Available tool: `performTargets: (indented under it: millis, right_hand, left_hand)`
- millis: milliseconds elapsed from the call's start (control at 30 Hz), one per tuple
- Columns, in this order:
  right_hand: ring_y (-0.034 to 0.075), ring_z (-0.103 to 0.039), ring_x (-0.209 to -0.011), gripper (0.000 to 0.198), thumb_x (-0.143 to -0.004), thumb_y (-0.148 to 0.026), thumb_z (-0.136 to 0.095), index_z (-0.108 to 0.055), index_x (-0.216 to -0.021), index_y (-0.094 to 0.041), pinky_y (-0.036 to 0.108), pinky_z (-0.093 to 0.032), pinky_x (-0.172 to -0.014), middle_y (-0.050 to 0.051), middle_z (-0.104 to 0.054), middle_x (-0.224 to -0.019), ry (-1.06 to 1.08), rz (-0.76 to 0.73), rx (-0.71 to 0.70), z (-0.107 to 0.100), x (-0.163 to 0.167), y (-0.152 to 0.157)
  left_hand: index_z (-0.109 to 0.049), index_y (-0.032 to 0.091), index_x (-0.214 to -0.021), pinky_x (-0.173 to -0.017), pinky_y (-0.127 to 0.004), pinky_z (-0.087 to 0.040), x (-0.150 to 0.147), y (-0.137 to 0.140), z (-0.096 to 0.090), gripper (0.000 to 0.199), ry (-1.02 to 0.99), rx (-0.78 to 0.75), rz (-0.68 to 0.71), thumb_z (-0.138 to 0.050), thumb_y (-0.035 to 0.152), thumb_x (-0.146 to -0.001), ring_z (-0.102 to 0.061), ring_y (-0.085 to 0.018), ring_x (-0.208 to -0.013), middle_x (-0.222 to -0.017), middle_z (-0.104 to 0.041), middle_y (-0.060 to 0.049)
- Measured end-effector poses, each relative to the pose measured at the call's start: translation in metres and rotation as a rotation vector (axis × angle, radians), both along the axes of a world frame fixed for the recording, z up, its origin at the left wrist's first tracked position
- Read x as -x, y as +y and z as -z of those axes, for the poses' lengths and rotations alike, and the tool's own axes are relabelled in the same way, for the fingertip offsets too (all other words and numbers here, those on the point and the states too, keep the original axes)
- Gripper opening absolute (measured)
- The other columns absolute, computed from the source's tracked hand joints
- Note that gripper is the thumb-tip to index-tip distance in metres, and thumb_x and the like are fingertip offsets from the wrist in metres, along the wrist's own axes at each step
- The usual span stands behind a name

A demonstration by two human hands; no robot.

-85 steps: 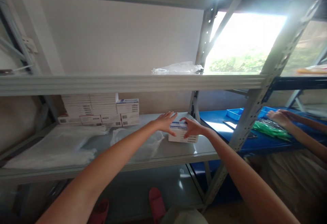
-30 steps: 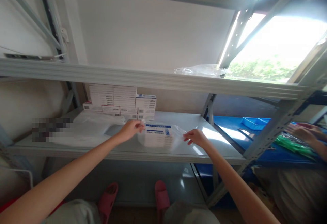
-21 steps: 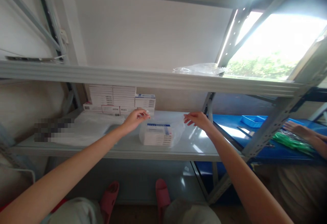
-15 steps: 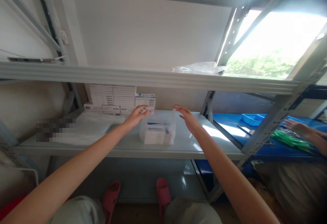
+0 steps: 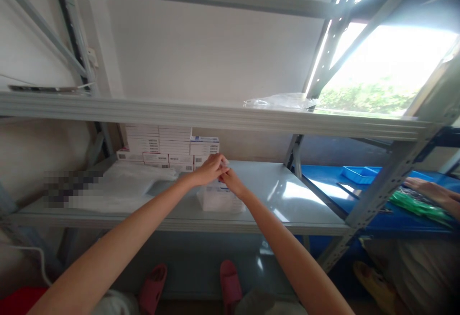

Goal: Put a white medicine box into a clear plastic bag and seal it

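Note:
A white box with a blue stripe sits inside a clear plastic bag (image 5: 217,200) on the grey middle shelf (image 5: 287,200). My left hand (image 5: 208,169) and my right hand (image 5: 230,181) meet just above the box, fingers pinched together on the top edge of the bag. The box is partly hidden behind my hands and right forearm.
A stack of white boxes (image 5: 165,146) stands at the back of the shelf, flat clear bags (image 5: 122,183) lie to the left. Another bag (image 5: 280,100) lies on the upper shelf. At right, another person's hand (image 5: 427,190) works over green items on a blue table (image 5: 330,181).
My hands held the bag's mouth wide apart around the box. They have since come together above it, gathering the bag's top edge.

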State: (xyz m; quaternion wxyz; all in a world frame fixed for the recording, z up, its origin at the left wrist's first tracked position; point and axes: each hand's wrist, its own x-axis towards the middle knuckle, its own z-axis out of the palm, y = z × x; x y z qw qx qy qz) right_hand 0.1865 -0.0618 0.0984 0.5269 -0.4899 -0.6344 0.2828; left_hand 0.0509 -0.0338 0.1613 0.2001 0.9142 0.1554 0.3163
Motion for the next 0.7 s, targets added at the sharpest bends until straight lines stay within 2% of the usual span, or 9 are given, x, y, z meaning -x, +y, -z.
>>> performTargets:
  millis: [100, 167, 233, 333, 467, 533, 600, 667, 700]
  right_hand:
    - [0.011, -0.037, -0.052, 0.047, -0.081, -0.061, -0.038, -0.054, -0.068, -0.019, 0.025, -0.033, -0.051, -0.002, -0.040, -0.054, 0.008, 0.052, 0.001, -0.001, -0.002, -0.007]
    - [0.011, -0.038, -0.052, 0.050, -0.081, -0.063, -0.036, -0.055, -0.070, -0.019, 0.025, -0.035, -0.053, -0.002, -0.041, -0.055, 0.033, 0.050, 0.021, -0.005, -0.002, -0.015]
    - [0.011, -0.040, -0.053, 0.049, -0.082, -0.064, -0.036, -0.054, -0.072, -0.019, 0.026, -0.037, -0.055, -0.002, -0.043, -0.058, 0.056, 0.038, 0.046, -0.007, -0.001, -0.021]
    - [0.011, -0.042, -0.055, 0.047, -0.083, -0.062, -0.035, -0.055, -0.076, -0.020, 0.025, -0.038, -0.056, -0.002, -0.046, -0.060, 0.055, 0.000, 0.050, -0.006, 0.000, -0.025]
    - [0.011, -0.039, -0.050, 0.046, -0.082, -0.062, -0.035, -0.054, -0.087, -0.021, 0.025, -0.034, -0.051, -0.004, -0.042, -0.055, 0.128, -0.020, -0.014, 0.002, -0.004, -0.021]
    - [0.012, -0.038, -0.049, 0.048, -0.082, -0.062, -0.036, -0.054, -0.096, -0.020, 0.025, -0.033, -0.051, -0.005, -0.042, -0.054, 0.164, 0.006, -0.048, 0.005, -0.006, -0.021]
    - [0.012, -0.037, -0.050, 0.049, -0.080, -0.063, -0.038, -0.056, -0.097, -0.020, 0.026, -0.032, -0.052, -0.004, -0.041, -0.054, 0.174, 0.042, -0.053, 0.007, -0.007, -0.022]
    - [0.012, -0.037, -0.051, 0.050, -0.078, -0.064, -0.040, -0.059, -0.088, -0.019, 0.026, -0.032, -0.053, -0.004, -0.040, -0.054, 0.164, 0.056, -0.007, 0.006, -0.007, -0.025]
    - [0.012, -0.037, -0.052, 0.050, -0.077, -0.065, -0.042, -0.060, -0.081, -0.019, 0.026, -0.032, -0.053, -0.003, -0.041, -0.055, 0.157, 0.054, 0.024, 0.006, -0.007, -0.026]
  left_hand:
    - [-0.042, 0.020, -0.101, -0.077, -0.030, -0.046, 0.008, 0.008, 0.007, 0.018, -0.104, 0.164, 0.052, -0.050, 0.024, -0.085, -0.058, -0.015, -0.083, -0.098, -0.057, -0.005]
    - [-0.044, 0.020, -0.102, -0.075, -0.028, -0.047, 0.012, 0.014, 0.013, 0.024, -0.133, 0.205, 0.079, -0.055, 0.020, -0.081, -0.060, -0.014, -0.080, -0.094, -0.060, -0.003]
    - [-0.050, 0.019, -0.096, -0.074, -0.027, -0.047, 0.015, 0.019, 0.017, 0.020, -0.100, 0.171, 0.071, -0.058, 0.016, -0.078, -0.061, -0.014, -0.079, -0.086, -0.063, -0.001]
    - [-0.054, 0.018, -0.077, -0.073, -0.027, -0.045, 0.019, 0.018, 0.018, 0.004, -0.029, -0.008, -0.034, -0.057, 0.016, -0.079, -0.060, -0.015, -0.076, -0.076, -0.062, 0.000]
    - [-0.053, 0.019, -0.076, -0.074, -0.028, -0.042, 0.025, 0.011, 0.011, 0.010, -0.010, -0.215, -0.213, -0.048, 0.016, -0.084, -0.057, -0.017, -0.079, -0.078, -0.060, -0.002]
    - [-0.051, 0.019, -0.079, -0.075, -0.028, -0.042, 0.027, 0.007, 0.011, 0.011, -0.067, -0.227, -0.256, -0.044, 0.016, -0.087, -0.056, -0.017, -0.080, -0.080, -0.059, -0.002]
    - [-0.050, 0.019, -0.082, -0.077, -0.029, -0.042, 0.027, 0.004, 0.016, 0.011, -0.118, -0.192, -0.230, -0.041, 0.018, -0.089, -0.056, -0.017, -0.082, -0.083, -0.058, -0.003]
    - [-0.049, 0.019, -0.093, -0.082, -0.030, -0.042, 0.022, 0.001, 0.024, 0.009, -0.141, -0.132, -0.149, -0.046, 0.027, -0.088, -0.056, -0.018, -0.088, -0.093, -0.058, -0.005]
    - [-0.047, 0.019, -0.101, -0.084, -0.032, -0.042, 0.017, 0.000, 0.030, 0.021, -0.143, -0.098, -0.107, -0.052, 0.032, -0.085, -0.056, -0.019, -0.093, -0.100, -0.057, -0.006]
